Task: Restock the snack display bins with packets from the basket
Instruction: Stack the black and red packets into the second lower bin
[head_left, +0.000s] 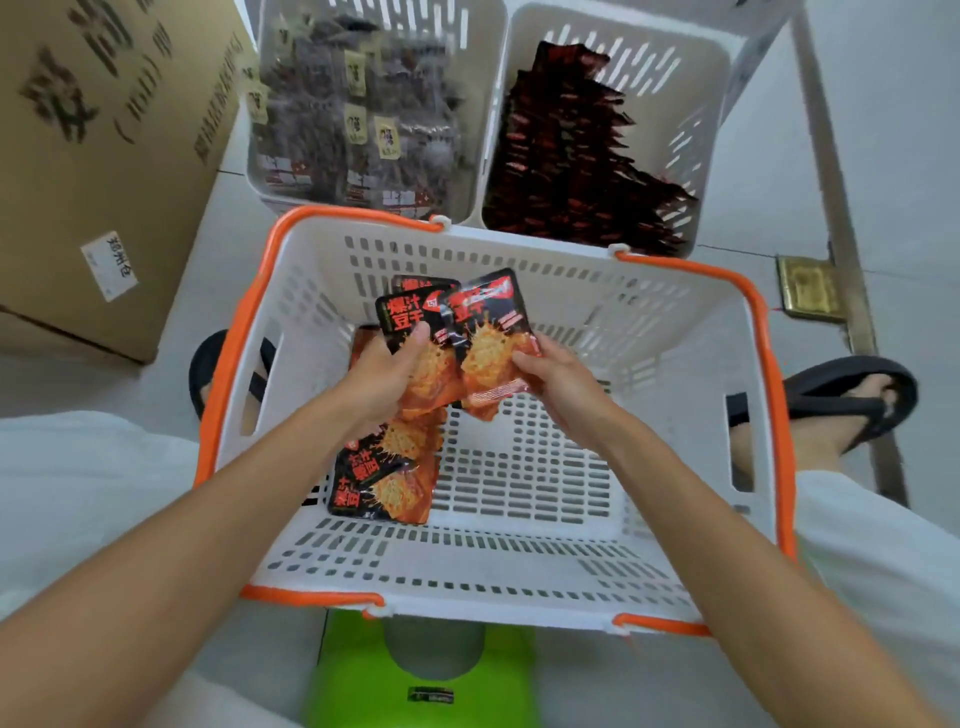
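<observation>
Tiled floor is showing around the basket (519, 569); left hand (387, 376) and right hand (561, 384) are gripping packets (485, 332), seemingly gathering before lifting to bins (524, 57)

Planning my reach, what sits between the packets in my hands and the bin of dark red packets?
Only the far wall of the basket stands between the held packets and that bin, as the head view shows.

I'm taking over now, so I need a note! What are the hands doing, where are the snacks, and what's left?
Hands: left hand grips the orange-black packets; right hand pinches a single packet, both over the basket.
Loose packets lie on the basket floor.
Bins: left bin and right bin beyond already hold darker snacks.
Still to do: bin the held ones, then the loose packets.
</observation>
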